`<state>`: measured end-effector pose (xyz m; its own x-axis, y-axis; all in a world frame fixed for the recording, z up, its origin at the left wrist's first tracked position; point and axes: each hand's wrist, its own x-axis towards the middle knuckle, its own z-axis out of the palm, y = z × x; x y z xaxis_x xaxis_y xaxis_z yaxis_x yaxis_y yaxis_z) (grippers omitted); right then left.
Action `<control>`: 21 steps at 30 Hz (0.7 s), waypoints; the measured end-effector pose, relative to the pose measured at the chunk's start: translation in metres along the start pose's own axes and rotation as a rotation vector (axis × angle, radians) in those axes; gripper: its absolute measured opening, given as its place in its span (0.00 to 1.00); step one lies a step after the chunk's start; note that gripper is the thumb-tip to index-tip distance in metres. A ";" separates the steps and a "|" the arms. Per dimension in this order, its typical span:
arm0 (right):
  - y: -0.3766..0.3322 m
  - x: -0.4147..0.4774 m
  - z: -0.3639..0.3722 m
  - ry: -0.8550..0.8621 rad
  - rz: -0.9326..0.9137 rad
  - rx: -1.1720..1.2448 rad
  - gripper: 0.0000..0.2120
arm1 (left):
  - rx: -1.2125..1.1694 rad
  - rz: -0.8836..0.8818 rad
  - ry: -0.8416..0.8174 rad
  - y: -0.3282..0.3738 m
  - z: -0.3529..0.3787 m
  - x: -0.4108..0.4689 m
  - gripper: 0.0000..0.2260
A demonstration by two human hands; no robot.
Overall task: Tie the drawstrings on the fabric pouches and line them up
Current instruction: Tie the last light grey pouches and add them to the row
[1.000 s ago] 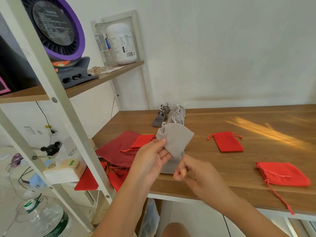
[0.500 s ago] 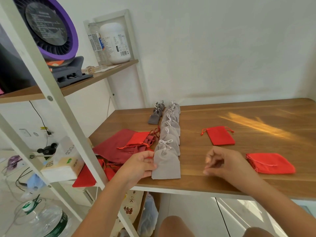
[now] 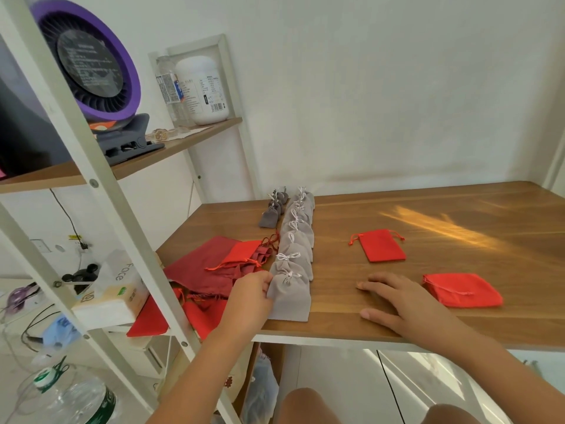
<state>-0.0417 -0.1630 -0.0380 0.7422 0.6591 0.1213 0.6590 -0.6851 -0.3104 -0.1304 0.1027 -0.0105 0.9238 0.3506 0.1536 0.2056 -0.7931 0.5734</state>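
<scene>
Pouches of red cloth (image 3: 232, 261) lie heaped at the left edge of the desk (image 3: 428, 215). Beside them the left hand (image 3: 253, 293) pinches the side of the nearest grey pouch (image 3: 290, 298), tied, at the front of a grey row (image 3: 298, 231). Further right, the right hand (image 3: 394, 301) lies flat on the desk, fingers spread, beside a red pouch (image 3: 461, 289).

Tied grey pouches (image 3: 297, 240) overlapping in a straight row on counter (image 3: 428, 319), nearest grey pouch (image 3: 290, 298) by front edge; two red pouches (image 3: 382, 244) flat, further right.
</scene>
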 end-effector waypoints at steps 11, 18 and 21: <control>-0.027 -0.009 0.021 -0.132 -0.203 -0.072 0.51 | 0.161 0.203 0.225 0.005 0.007 -0.038 0.13; -0.056 0.002 0.023 -0.118 -0.371 0.139 0.27 | 0.217 0.329 0.055 -0.033 0.033 -0.059 0.25; -0.063 0.014 0.031 -0.179 -0.385 0.076 0.23 | 0.358 0.441 -0.001 -0.052 0.038 -0.064 0.22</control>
<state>-0.0763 -0.1014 -0.0461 0.4068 0.9101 0.0788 0.8681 -0.3583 -0.3435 -0.1882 0.1027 -0.0804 0.9474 -0.0525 0.3156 -0.1033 -0.9839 0.1461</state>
